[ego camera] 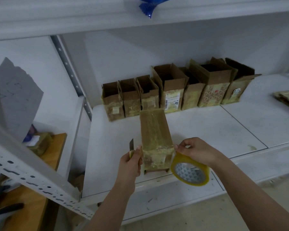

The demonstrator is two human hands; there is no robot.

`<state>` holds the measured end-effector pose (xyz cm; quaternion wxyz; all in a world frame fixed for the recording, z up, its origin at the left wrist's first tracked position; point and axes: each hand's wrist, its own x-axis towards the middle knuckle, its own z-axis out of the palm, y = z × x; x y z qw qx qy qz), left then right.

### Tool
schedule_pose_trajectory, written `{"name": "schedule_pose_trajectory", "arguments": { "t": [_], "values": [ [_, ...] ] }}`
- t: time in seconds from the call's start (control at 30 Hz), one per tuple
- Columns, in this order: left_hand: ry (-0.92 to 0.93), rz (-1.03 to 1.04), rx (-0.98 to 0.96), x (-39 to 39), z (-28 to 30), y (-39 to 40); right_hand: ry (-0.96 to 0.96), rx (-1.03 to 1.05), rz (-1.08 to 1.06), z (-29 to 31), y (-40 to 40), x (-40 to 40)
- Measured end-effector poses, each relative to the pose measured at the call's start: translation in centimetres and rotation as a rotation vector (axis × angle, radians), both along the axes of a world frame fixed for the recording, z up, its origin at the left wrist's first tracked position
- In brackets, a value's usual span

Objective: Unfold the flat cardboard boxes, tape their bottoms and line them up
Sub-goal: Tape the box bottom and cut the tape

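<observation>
The box (154, 139) I am taping lies on its side at the front edge of the shelf (207, 130), right between my hands, its long axis running straight away from me and its taped end facing me. My left hand (132, 161) grips a utility knife (131, 148), blade up, fingers touching the box's left corner. My right hand (193, 151) pinches the strip at the right corner, the tape roll (190, 170) hanging just beside it, so that hand is nearer the cut. The cardboard is glossy under yellowish film. Along the back edge stands a row of open boxes (177, 90).
</observation>
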<state>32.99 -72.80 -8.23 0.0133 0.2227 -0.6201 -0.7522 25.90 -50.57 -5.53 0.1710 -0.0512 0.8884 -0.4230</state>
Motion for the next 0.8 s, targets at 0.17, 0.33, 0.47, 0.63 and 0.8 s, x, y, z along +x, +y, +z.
{"name": "schedule_pose_trajectory", "arguments": {
  "t": [0.17, 0.33, 0.47, 0.63, 0.8],
  "values": [
    [-0.121, -0.084, 0.009, 0.4, -0.3, -0.3, -0.018, 0.002, -0.006, -0.1, 0.1, 0.0],
    [-0.156, -0.117, -0.147, 0.7, 0.7, -1.1, -0.027, 0.013, 0.002, 0.0, 0.2, 0.0],
    [0.103, -0.052, -0.510, -0.7, 5.2, -2.1, -0.015, 0.023, -0.021, -0.1, 0.1, -0.1],
    [0.323, -0.417, -0.678, -3.0, 10.1, 3.2, -0.026, 0.003, -0.010, -0.1, 0.0, -0.1],
    [0.163, -0.506, -0.585, -4.5, 8.7, 5.4, -0.174, -0.222, 0.026, 0.2, 1.8, 0.0]
  ]
}}
